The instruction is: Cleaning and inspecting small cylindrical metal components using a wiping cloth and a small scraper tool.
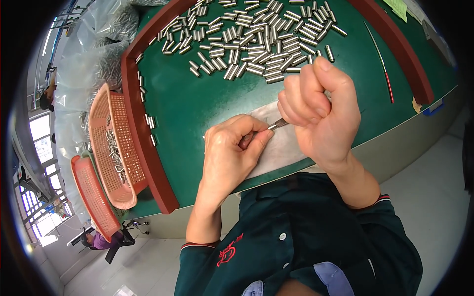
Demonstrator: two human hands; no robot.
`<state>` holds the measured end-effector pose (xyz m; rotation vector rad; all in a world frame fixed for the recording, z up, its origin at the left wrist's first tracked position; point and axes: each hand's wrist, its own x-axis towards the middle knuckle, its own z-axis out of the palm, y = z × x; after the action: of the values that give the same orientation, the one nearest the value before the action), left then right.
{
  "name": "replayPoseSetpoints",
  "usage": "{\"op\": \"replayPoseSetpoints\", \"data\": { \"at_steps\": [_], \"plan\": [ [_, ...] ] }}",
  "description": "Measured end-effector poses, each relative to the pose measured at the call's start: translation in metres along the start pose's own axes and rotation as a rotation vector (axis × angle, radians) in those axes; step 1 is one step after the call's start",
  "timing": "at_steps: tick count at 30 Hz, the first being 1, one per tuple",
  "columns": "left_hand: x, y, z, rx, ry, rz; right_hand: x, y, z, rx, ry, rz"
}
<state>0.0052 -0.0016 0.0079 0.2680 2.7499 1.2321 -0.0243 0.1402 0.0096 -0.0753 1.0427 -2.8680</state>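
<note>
My left hand pinches a small shiny metal cylinder between thumb and fingertips. Most of the cylinder is hidden by those fingers. My right hand is closed in a fist round a slim tool, whose dark metal shaft points at the cylinder's end. Its handle is covered by my fingers, so the tool's kind does not show. Both hands are over a whitish cloth at the near edge of the green tabletop. Beyond them lies a loose pile of metal cylinders.
Raised red-brown rails border the tabletop, with several cylinders along the left one. At right lies a thin pointed rod with a red handle. Left stand a pink basket holding metal parts, another basket and clear filled bags.
</note>
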Motion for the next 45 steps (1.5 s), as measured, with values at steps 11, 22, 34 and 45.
{"op": "replayPoseSetpoints", "data": {
  "at_steps": [11,22,34,45],
  "plan": [
    [0.0,-0.001,0.002,0.024,0.003,0.03,0.001,0.001,0.0,0.029,-0.032,0.017],
    [-0.001,-0.01,0.003,-0.029,0.019,0.119,-0.004,0.006,0.007,-0.287,-0.093,-0.036],
    [-0.002,-0.004,0.011,-0.036,0.087,0.096,-0.003,0.011,0.01,-0.377,-0.029,-0.138],
    [-0.012,0.004,0.011,0.016,0.184,0.059,-0.01,-0.003,-0.01,0.032,-0.006,-0.194]
  ]
}}
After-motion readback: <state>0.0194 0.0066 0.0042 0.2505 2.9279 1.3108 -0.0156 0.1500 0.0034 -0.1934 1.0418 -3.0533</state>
